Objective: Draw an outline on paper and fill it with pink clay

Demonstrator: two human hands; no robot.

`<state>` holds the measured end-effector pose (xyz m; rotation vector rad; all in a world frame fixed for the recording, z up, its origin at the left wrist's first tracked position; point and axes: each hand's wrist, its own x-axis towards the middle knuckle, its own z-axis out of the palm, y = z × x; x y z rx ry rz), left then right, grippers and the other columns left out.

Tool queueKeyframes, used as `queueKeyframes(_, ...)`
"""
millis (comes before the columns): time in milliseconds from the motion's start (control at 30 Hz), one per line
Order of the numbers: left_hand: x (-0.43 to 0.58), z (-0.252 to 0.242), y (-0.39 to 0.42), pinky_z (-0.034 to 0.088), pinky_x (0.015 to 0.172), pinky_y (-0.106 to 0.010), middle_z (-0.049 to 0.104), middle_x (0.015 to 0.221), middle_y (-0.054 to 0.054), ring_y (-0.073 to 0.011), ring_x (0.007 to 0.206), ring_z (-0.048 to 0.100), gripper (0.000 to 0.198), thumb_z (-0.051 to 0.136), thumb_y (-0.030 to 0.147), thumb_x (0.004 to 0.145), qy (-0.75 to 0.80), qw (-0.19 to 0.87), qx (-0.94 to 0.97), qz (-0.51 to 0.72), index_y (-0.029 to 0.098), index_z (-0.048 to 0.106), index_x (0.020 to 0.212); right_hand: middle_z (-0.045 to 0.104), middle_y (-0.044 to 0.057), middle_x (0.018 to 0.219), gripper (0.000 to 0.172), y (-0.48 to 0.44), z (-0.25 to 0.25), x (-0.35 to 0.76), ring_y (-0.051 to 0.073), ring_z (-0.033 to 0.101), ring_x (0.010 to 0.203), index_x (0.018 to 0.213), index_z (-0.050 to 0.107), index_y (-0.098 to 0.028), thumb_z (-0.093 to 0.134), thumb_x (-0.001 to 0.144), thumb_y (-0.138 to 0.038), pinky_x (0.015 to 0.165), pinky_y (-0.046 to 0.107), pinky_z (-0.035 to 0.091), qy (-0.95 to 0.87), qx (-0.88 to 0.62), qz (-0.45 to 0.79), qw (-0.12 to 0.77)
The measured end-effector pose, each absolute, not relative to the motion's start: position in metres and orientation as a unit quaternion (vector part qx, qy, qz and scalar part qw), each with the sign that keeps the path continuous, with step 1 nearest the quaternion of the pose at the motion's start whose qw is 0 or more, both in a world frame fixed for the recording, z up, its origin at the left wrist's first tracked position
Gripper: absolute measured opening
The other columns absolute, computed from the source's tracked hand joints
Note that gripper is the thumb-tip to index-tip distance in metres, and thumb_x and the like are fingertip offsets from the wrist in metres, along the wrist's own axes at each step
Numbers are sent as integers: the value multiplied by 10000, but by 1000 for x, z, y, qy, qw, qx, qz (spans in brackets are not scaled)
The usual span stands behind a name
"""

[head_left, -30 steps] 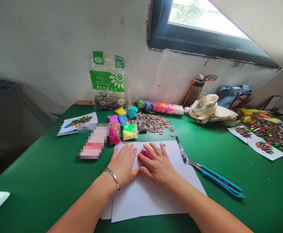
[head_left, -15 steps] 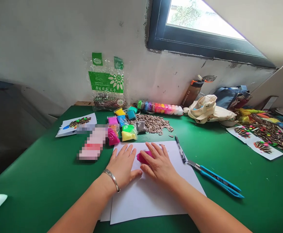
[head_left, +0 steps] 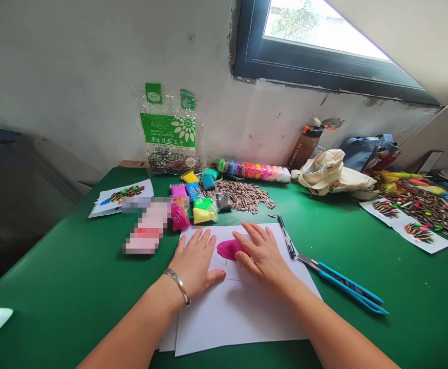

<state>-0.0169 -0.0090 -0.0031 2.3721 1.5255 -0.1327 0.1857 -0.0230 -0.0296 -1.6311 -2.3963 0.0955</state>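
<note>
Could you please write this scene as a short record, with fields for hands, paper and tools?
Left hand: spread on white paper
Right hand: open over pink piece's right part; contact unclear
Pink piece: flattened, on the paper
Paper: on green table; drawn lines below pink piece
Pen: along paper's right edge
Blue cutter: blade out, right of pen

left grip (head_left: 194, 262): spread flat on white paper (head_left: 216, 323) | right grip (head_left: 265, 256): partly covering magenta clay (head_left: 227, 249) | blue cutter (head_left: 348, 285): near pen (head_left: 285, 234)

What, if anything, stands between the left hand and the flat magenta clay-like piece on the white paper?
Nothing visible does: only bare white paper shows between the left hand and the magenta piece. The right hand partly hides the piece's right side, outside that gap.
</note>
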Motion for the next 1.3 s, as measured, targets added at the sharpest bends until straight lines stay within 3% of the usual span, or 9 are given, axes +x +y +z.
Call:
queueKeyframes(167,-16,-2,-10,140,1102,-567,247,1508,-115,-304,1393,169,755,526,530,770,537,156,827,-52,154,354,1401,367,83,1457,463,-26,-24,183,357,279,1336,1282,522,-320,369,903,-537,1035,645,191,-836,-537,60,90)
queueKeyframes(367,-17,-1,-9,127,1106,-565,216,1517,-106,-305,1400,142,777,507,551,775,537,164,826,-60,149,328,1415,299,93,1489,467,-17,-23,203,324,260,1354,1348,458,-299,329,936,-476,1053,616,205,-809,-572,70,114)
queueKeyframes(700,-14,0,-10,90,1111,-562,168,1526,-106,-305,1407,97,839,528,575,747,539,171,822,-72,152,290,1432,306,38,1491,490,-12,-16,226,308,191,1382,1298,507,-366,223,940,-543,1077,594,163,-802,-566,171,87)
queueKeyframes(833,-14,2,-10,91,1110,-565,158,1528,-101,-302,1408,92,831,520,570,750,541,173,820,-75,157,287,1433,366,23,1461,452,-11,-13,226,316,247,1360,1278,513,-405,243,940,-537,1047,632,183,-817,-545,182,55)
queueKeyframes(1000,-14,3,-11,93,1108,-567,164,1527,-105,-301,1408,94,821,516,573,752,540,177,820,-72,164,294,1429,357,48,1464,472,-11,-10,234,277,277,1354,1285,526,-337,241,951,-511,1069,568,227,-809,-550,179,103)
queueKeyframes(1133,-14,2,-11,89,1106,-573,166,1527,-106,-308,1408,90,812,523,569,751,541,179,819,-71,176,300,1426,352,14,1468,425,-15,-4,234,279,273,1355,1264,540,-367,294,945,-503,1065,541,265,-825,-527,173,114)
queueKeyframes(1300,-14,2,-11,84,1105,-580,172,1526,-118,-322,1405,90,819,531,568,750,542,182,818,-68,163,304,1424,370,-22,1457,393,-16,-1,230,316,264,1352,1236,543,-433,310,934,-528,1061,613,200,-846,-495,187,65)
